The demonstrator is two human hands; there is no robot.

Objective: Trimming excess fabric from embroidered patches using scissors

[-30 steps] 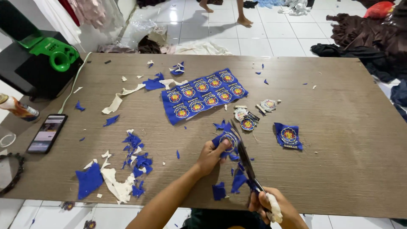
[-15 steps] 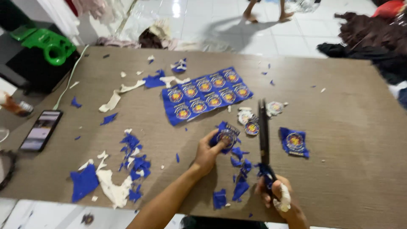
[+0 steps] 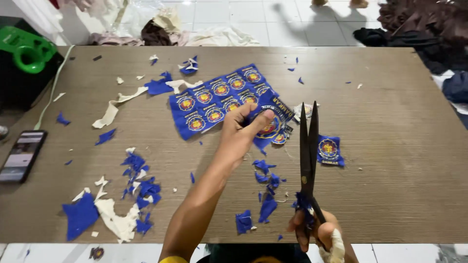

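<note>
My left hand (image 3: 241, 129) is raised over the middle of the brown table (image 3: 399, 112), pinching a blue embroidered patch (image 3: 269, 127) between thumb and fingers. Near the front edge my right hand (image 3: 317, 234) grips the handles of long black scissors (image 3: 308, 146), blades nearly closed and pointing away from me, just right of the patch. A blue fabric sheet with two rows of round badges (image 3: 214, 100) lies flat behind my left hand. One cut-out patch (image 3: 329, 150) rests on the table to the right of the scissors.
Blue and white fabric scraps (image 3: 129, 195) litter the left and front of the table. A phone (image 3: 22, 155) lies at the left edge, a green object (image 3: 27, 52) beyond it. Clothes are heaped on the tiled floor behind the table.
My left hand lifted the patch off the table and moved it away from me. The scissors swung upright, blades pointing away, and came out from the patch.
</note>
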